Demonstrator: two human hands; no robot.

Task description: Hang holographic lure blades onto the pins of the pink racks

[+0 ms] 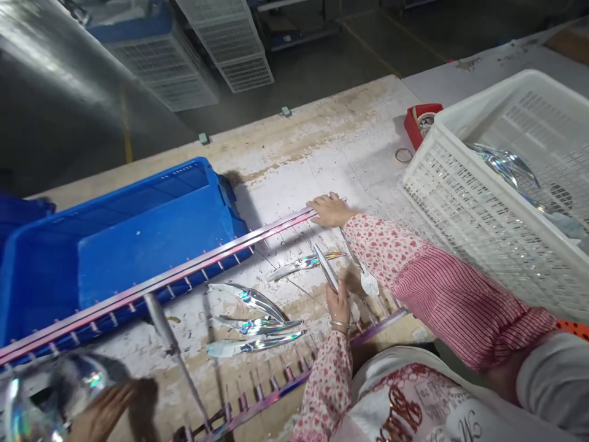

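My right hand (329, 210) lies on the right end of a long pink metal bar (184, 265) with small pegs, fingers and thumb closed round it. My left hand (338, 302), with a bracelet at the wrist, pinches a slim curved iridescent piece (324, 265) that points up and away. A similar piece (355, 258) with a white end lies under my right forearm. Several more iridescent pieces (251, 322) lie on the worn white table (322, 147) between this bar and a second pegged bar (285, 383) nearer me. Both arms wear pink patterned sleeve covers.
A blue plastic crate (55, 264) sits behind the pink bar at left. A white lattice basket (460, 202) with shiny pieces stands at right, a red tape holder (416, 123) behind it. Another person's hand (103, 414) holds shiny pieces at bottom left. A metal rod (172, 347) lies there.
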